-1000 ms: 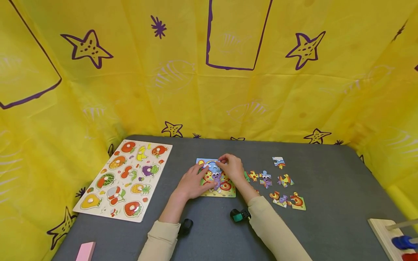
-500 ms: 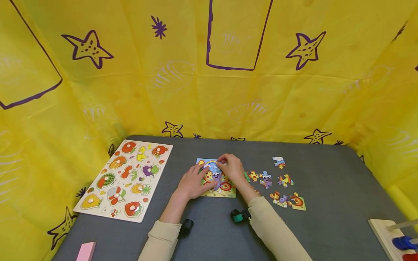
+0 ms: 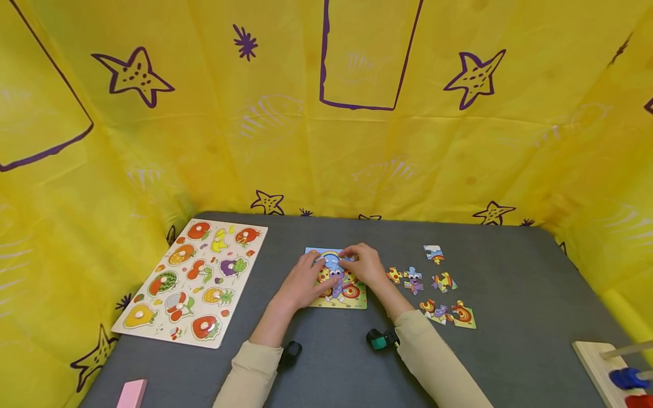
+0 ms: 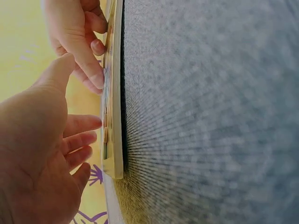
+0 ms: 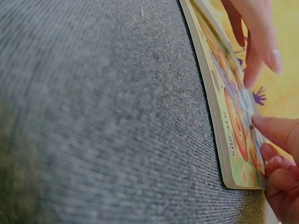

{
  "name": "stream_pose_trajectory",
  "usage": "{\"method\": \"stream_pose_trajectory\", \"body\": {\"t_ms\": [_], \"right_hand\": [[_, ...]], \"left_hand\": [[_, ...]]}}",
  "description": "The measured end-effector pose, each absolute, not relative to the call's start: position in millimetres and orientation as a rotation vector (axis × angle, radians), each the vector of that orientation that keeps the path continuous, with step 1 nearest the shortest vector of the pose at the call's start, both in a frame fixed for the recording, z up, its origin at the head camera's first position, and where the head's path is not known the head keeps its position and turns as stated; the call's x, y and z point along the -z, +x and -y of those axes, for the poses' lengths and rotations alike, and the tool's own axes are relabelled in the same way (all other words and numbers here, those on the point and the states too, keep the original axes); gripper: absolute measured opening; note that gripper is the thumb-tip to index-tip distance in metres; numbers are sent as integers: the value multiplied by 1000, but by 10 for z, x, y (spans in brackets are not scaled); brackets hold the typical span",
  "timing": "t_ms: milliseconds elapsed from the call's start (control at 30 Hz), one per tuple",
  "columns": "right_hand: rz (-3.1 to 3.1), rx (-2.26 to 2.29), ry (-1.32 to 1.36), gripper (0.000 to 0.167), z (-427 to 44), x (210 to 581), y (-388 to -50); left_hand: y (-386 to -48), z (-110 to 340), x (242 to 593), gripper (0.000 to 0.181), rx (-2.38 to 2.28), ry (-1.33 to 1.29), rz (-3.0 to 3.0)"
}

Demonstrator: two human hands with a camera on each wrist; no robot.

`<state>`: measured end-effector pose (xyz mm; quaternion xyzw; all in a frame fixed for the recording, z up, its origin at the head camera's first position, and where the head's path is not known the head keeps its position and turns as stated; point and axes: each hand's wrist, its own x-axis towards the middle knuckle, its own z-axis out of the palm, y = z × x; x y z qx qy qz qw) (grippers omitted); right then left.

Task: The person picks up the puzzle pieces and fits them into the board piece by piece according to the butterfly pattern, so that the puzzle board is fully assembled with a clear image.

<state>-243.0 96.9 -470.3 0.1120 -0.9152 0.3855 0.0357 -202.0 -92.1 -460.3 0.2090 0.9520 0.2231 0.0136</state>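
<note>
A small jigsaw board (image 3: 339, 304) with a butterfly picture lies flat mid-table. My left hand (image 3: 300, 283) reaches over its left side with relaxed, spread fingers; in the left wrist view, a fingertip meets the board's face. My right hand (image 3: 364, 266) is at the upper right of the picture, thumb and forefinger at the pale blue puzzle piece (image 3: 333, 262) under the rainbow. In the right wrist view, a straight digit of the right hand (image 5: 280, 144) touches the surface, the others curled beside it. No piece shows lifted between the fingers.
Several loose jigsaw pieces (image 3: 414, 281) lie right of the board, one piece (image 3: 434, 254) farther back. A fruit peg puzzle (image 3: 196, 283) takes up the left side. A pink block (image 3: 131, 394) is at the front left, a wooden toy with pegs (image 3: 602, 368) at the front right.
The right hand and forearm have shifted slightly, and more of the rainbow shows. A green piece beside the right wrist is now hidden by the arm. The left hand has barely moved.
</note>
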Motion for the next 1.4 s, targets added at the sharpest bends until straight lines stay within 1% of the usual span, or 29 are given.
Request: {"method": "stream_pose_trajectory", "body": {"t_ms": [300, 633, 700, 933, 1200, 1400], "right_hand": [[2815, -1206, 318, 16, -979, 4722, -2441], [2792, -1280, 346, 13, -1102, 4761, -2423], [2785, -1317, 306, 13, -1156, 4761, -2424], [2682, -1410, 52, 15, -1485, 4682, -2424], [2619, -1265, -34, 18, -2015, 4670, -2423], [2637, -1141, -95, 22, -2330, 4736, -2400]], "left_hand": [[-2062, 856, 4593, 61, -713, 853, -2837], [-2061, 795, 4606, 59, -664, 826, -2850], [-2063, 786, 4608, 60, -650, 812, -2857], [-2078, 755, 4651, 63, -596, 795, -2877], [-2070, 761, 4652, 61, -609, 785, -2893], [-2059, 764, 4638, 62, -595, 754, -2880]]}}
